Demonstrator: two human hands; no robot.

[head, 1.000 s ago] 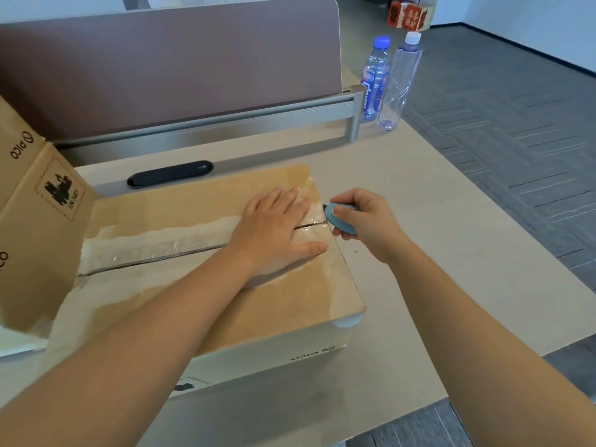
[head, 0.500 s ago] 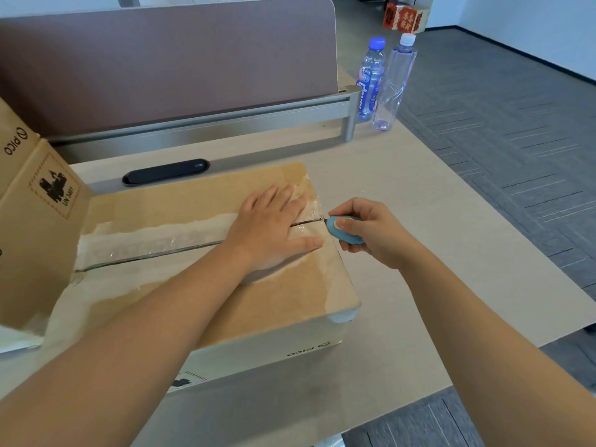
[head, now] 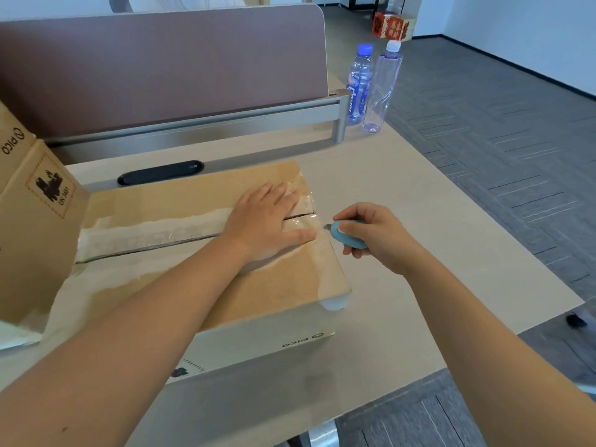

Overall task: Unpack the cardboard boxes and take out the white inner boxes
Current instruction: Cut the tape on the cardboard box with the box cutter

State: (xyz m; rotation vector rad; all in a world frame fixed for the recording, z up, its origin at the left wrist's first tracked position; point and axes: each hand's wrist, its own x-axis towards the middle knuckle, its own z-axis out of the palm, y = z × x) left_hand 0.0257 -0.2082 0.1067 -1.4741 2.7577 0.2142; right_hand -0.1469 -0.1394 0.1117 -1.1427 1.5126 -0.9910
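Left hand (head: 264, 221) flat on cardboard box (head: 193, 253); right hand (head: 374, 237), gripping blue cutter (head: 346, 237), has backed just off the tape seam (head: 154, 235), seemingly uncut there.

two cardboard boxes (head: 206, 285) (head: 29, 227) — two bottles (head: 359, 83) (head: 382, 87) — one blue cutter (head: 346, 237).

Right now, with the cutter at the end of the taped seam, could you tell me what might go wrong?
1. The left hand lies flat on the cardboard box, straddling the taped seam right beside the blue box cutter in the right hand; a slip could nick the thumb.
2. A deep cut might score whatever lies under the flaps.
3. The box's near right corner looks crushed, so it may give under pressure.
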